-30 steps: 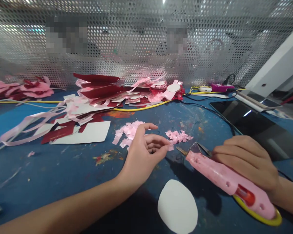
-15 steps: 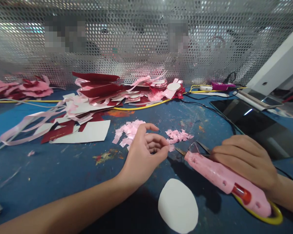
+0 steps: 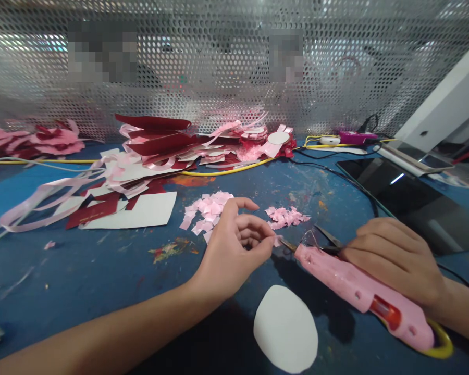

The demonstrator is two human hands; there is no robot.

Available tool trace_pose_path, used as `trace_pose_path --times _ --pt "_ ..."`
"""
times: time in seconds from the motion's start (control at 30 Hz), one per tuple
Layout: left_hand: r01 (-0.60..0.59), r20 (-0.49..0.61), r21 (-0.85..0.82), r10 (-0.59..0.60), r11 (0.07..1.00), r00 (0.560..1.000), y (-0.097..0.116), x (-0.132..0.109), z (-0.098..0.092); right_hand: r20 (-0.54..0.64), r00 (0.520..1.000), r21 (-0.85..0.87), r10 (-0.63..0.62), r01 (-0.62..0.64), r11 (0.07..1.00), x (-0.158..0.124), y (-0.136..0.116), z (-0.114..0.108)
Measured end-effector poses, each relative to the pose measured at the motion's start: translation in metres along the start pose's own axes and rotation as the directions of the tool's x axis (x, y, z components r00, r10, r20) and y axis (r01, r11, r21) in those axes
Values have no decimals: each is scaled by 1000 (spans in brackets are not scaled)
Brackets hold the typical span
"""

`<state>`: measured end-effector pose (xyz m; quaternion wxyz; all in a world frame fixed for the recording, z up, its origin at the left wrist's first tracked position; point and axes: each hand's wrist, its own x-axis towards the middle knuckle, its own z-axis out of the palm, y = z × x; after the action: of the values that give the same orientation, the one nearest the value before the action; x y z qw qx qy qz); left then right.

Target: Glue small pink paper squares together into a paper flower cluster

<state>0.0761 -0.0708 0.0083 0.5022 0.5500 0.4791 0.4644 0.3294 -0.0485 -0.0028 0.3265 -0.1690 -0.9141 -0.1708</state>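
My left hand [image 3: 238, 242] is closed in a pinch on a small pink ribbon piece [image 3: 277, 241], beside the metal nozzle tip of a pink glue gun [image 3: 347, 278]. My right hand [image 3: 394, 260] grips the glue gun, with its fingers on the far side. A pointed dark metal blade [image 3: 328, 237] sticks out from under those fingers; a yellow loop [image 3: 442, 344] shows behind the gun. Clear glue strings hang near the nozzle. In front lies a white oval card [image 3: 286, 329]. Beyond my left hand are a pile of cut pink squares [image 3: 209, 208] and a smaller pile of pink bits [image 3: 286, 217].
Dark red and white paper scraps [image 3: 140, 208] with pink ribbons lie at the back left. A yellow cable [image 3: 226, 172] runs along the blue table [image 3: 101, 271]. At right lies a black tablet [image 3: 410, 203]. A perforated metal screen [image 3: 219, 94] stands behind; people show through it.
My left hand has shifted slightly right, bringing the pinched ribbon piece against or very close to the nozzle tip. The glue gun and right hand have barely moved.
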Motion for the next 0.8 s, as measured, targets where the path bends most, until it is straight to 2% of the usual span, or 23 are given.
trace_pose_path --times 0.8 --pt "-13 20 7 12 1000 1000 0 0 0 38 999 -12 -9 9 1000 1 0 -1"
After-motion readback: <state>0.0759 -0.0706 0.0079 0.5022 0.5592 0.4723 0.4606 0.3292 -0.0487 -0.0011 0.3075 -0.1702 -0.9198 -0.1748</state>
